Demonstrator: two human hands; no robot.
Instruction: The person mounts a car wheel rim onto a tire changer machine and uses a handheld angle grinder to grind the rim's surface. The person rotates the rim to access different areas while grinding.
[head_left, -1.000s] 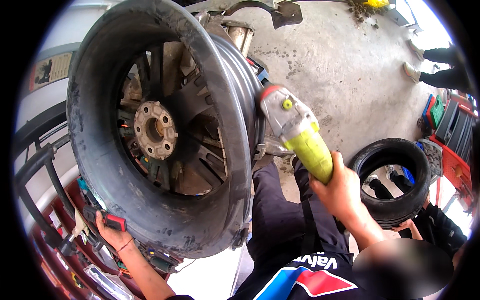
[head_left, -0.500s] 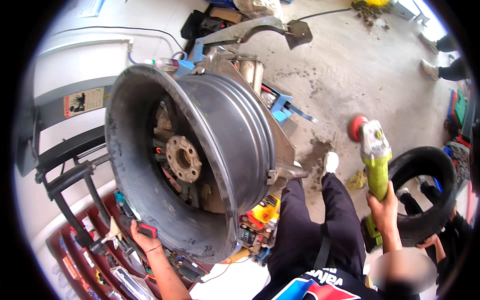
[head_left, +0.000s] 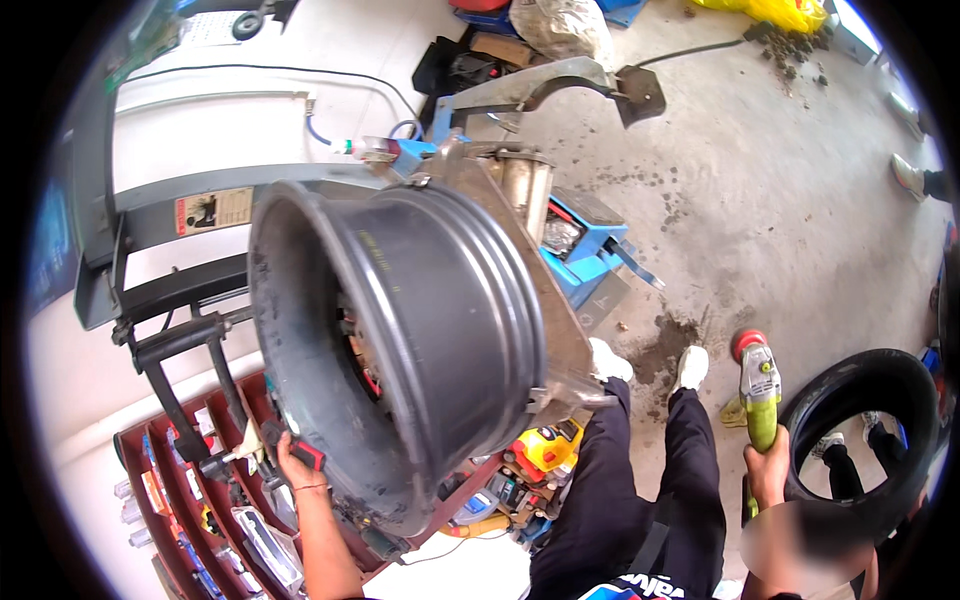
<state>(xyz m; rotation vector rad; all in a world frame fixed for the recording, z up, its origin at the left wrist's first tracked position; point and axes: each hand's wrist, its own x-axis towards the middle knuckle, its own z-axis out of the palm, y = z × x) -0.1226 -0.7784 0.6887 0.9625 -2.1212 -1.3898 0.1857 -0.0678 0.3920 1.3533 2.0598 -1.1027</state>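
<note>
A large dark metal wheel rim (head_left: pixel 450 300) sits clamped on edge on a metal turntable plate (head_left: pixel 562 320); its deep open barrel faces left. At the rim's lower left lip, my left hand (head_left: pixel 298 462) is closed around a small black-and-red object (head_left: pixel 310 455) whose kind I cannot make out. Out to the right, my right hand (head_left: pixel 768 468) grips the green body of a handheld angle grinder (head_left: pixel 762 400), its red disc end pointing away over the floor. A blurred patch covers part of the right forearm.
A tool cart (head_left: pixel 215 480) with dark red trays stands at lower left. A bare tyre (head_left: pixel 860 400) stands at right beside another person's legs. A blue tray (head_left: pixel 600 240) and a curved machine arm (head_left: pixel 570 85) lie ahead. Another person's shoes (head_left: pixel 908 175) show at far right.
The whole view has shifted, and the rim's hub shows less now. The grinder sits lower in the picture. Both hands keep their grips.
</note>
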